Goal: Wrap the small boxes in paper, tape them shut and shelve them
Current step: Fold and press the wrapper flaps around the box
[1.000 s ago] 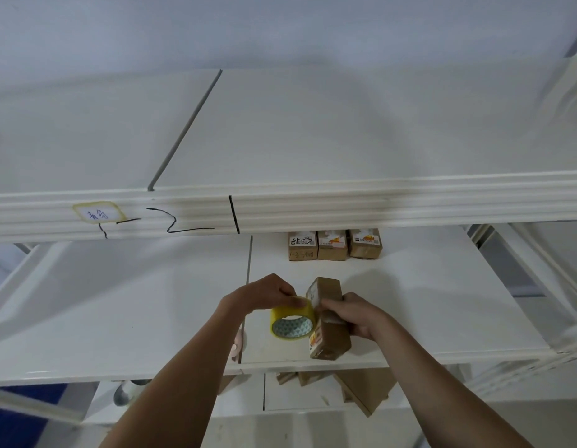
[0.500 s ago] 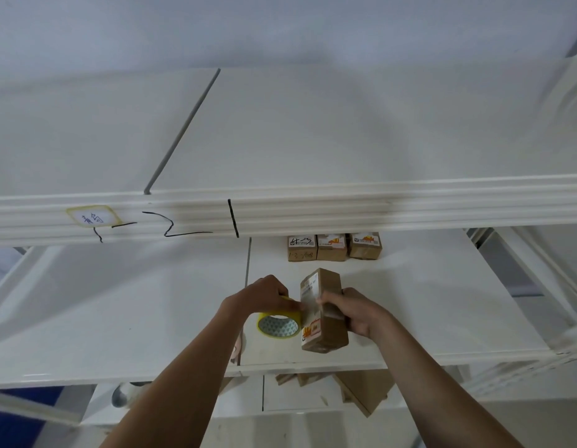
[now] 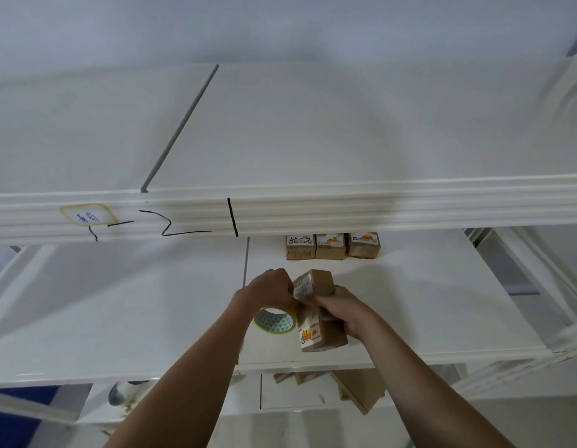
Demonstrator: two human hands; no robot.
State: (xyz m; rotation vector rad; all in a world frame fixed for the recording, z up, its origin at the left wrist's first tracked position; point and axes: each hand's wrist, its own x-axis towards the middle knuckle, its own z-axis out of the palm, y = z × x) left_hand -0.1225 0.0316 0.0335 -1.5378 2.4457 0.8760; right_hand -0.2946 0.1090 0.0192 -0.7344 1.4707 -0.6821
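While the right hand [image 3: 340,310] is gripping the tall brown cardboard box [image 3: 318,310] above the smooth white shelf [image 3: 426,305], the left hand [image 3: 269,291] is curling around the round yellow tape roll [image 3: 274,321], fingers touching the box's label.

Left hand [image 3: 270,291]: its fingertips lie behind the brown box [image 3: 318,310], so their grip cannot be read. Roll of yellow tape [image 3: 275,321]: upper part covered by that hand and wrist. Right hand [image 3: 340,313]: its fingers wrap round the box's far side, out of sight. Three wrapped boxes [image 3: 332,245], centre of the frame: tops cut off by the upper shelf's front rail [image 3: 377,206]; label print too small to read. Oval sticker [image 3: 87,215], left on the rail: handwriting illegible. Brown cartons [image 3: 358,391], lower centre: mostly hidden beneath the middle shelf [image 3: 426,302]. Both forearms leave the frame at the bottom edge. Right-hand frame upright [image 3: 568,337]: blurred.
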